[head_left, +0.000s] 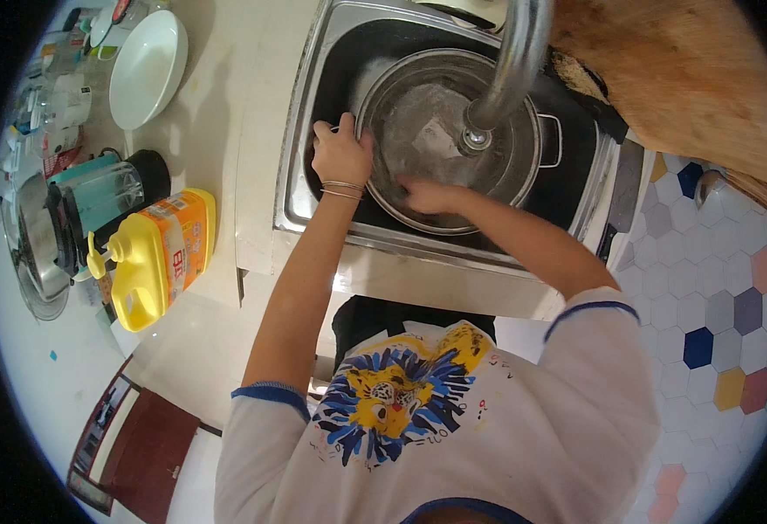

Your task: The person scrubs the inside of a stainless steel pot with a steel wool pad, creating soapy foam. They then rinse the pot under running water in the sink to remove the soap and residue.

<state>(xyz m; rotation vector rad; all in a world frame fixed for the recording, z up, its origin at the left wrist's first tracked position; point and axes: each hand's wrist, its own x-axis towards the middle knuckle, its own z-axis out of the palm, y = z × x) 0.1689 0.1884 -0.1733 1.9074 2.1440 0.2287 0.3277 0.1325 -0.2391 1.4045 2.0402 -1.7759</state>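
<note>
A round metal pot (505,188) sits in the sink, with a loop handle on its right side. At the pot's left side my left hand (342,157) is closed around the handle and rim, a thin band on its wrist. My right hand (431,194) reaches over the near rim into the pot, low against its inner wall. Its fingers are partly hidden, so whether they hold anything does not show. Inside, the pot looks grey and wet, with a pale glare in the middle. The metal tap (514,70) hangs directly over it.
The sink's steel rim (296,131) surrounds the pot. Left on the counter stand a white bowl (149,70), a yellow pump jug (161,258) and a clear-and-black container (99,205). A wooden board (680,70) lies at the right, beside a knife blade (625,188).
</note>
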